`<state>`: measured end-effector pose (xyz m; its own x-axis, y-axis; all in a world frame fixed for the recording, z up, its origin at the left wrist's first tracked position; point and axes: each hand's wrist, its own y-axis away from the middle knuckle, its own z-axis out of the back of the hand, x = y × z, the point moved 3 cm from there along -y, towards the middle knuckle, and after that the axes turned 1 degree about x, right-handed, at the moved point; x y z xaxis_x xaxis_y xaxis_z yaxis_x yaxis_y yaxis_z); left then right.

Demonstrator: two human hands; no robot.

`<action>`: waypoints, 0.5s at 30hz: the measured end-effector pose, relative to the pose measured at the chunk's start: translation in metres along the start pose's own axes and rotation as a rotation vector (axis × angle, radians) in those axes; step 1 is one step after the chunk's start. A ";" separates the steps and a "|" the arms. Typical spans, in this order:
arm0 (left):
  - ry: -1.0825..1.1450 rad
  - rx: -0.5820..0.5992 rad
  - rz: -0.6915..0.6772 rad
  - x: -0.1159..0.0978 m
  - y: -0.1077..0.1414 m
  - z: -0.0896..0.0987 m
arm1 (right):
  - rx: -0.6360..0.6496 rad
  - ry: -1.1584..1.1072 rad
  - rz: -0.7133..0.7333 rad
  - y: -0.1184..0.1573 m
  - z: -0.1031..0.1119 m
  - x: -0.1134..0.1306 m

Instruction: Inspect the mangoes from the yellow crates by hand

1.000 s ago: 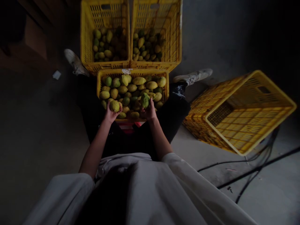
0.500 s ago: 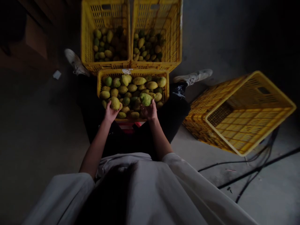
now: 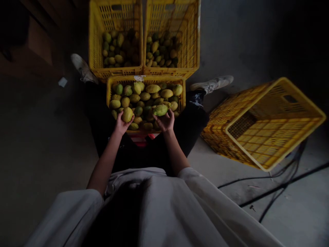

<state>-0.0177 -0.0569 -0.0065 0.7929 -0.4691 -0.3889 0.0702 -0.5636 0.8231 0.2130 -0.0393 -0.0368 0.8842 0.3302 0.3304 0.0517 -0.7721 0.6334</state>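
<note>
My left hand (image 3: 122,124) holds a yellow fruit (image 3: 127,114) over the near left part of a yellow crate (image 3: 182,103) filled with yellow and green fruits. To its right, my right hand (image 3: 166,121) has a greener, bumpy fruit (image 3: 160,109) between its thumb and fingers, above the same crate. The two hands are apart. Parts of the fingers are hidden behind the fruits. The crate stands between my spread legs.
Beyond it, a left crate (image 3: 115,71) and a right crate (image 3: 171,71) hold more fruits. A tilted yellow crate (image 3: 285,127) stands at the right, with black cables (image 3: 280,187) on the floor below it. Shoes (image 3: 83,68) flank the crates.
The greenish fruit has turned in my right hand and now lies more lengthwise, with the fingers spread wider. The yellow fruit in my left hand has shifted slightly right and nearer to me.
</note>
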 end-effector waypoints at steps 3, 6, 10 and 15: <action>0.019 0.017 0.025 0.001 0.002 -0.001 | -0.042 0.001 -0.006 -0.002 0.001 0.000; 0.019 0.007 0.015 0.001 0.001 0.000 | -0.022 0.027 -0.002 -0.007 0.003 -0.002; 0.056 -0.013 -0.019 0.000 -0.001 0.000 | 0.019 0.073 0.016 -0.011 0.004 -0.004; 0.079 0.008 -0.002 -0.001 0.000 -0.001 | 0.020 0.082 0.006 -0.012 0.005 -0.005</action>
<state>-0.0179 -0.0553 -0.0059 0.8379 -0.4133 -0.3564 0.0673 -0.5699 0.8190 0.2105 -0.0340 -0.0497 0.8433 0.3681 0.3915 0.0560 -0.7847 0.6173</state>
